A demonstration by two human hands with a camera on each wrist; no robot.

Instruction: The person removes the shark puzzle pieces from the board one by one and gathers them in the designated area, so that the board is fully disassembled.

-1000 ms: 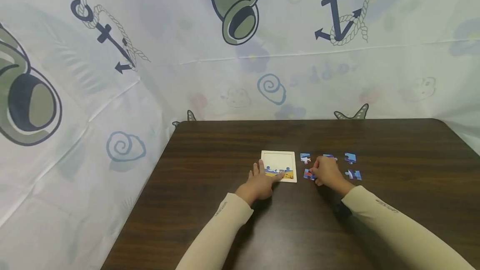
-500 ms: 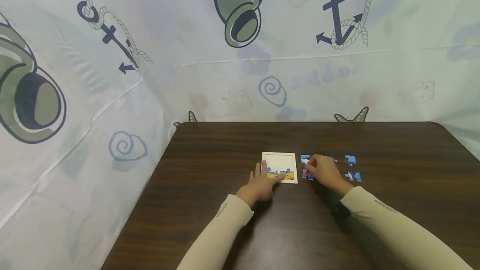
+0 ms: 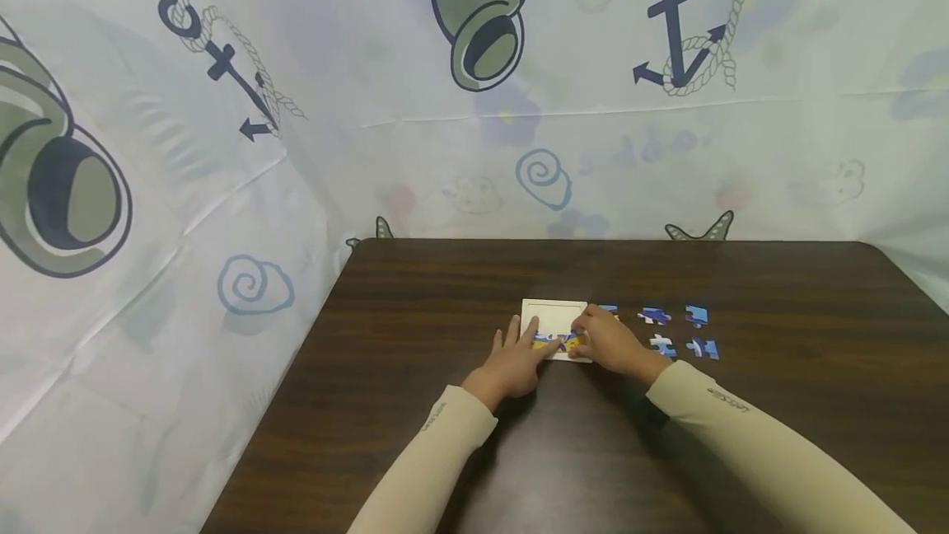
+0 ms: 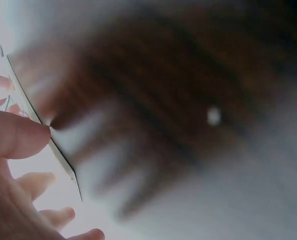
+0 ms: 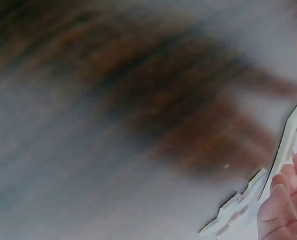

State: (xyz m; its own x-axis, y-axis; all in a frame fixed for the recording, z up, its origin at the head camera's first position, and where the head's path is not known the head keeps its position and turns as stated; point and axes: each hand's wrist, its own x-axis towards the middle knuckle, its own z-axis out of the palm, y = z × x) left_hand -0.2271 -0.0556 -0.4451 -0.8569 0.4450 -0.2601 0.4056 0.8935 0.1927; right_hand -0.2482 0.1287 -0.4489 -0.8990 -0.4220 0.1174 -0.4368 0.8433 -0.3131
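Observation:
My left hand rests at the lower left of a small cream puzzle tray, fingers spread. Its thumb reaches over the tray's near edge onto the blue-and-yellow pieces along the bottom. My right hand is at the tray's right side with its fingers bent together, pinching a puzzle piece mostly hidden by the fingers. Blue shows by its fingertips. The upper part of the tray shows its bare cream base. In the right wrist view the curled fingers are against the tray edge.
Right of the tray lie several loose blue puzzle pieces, among them a dark blue one, a light blue one, and a blue-and-white one. Another is partly behind the right hand. The dark wooden table meets a patterned cloth behind.
My right hand has moved left from the loose pieces to the tray's right side, uncovering pieces behind it. The left hand has stayed on the tray.

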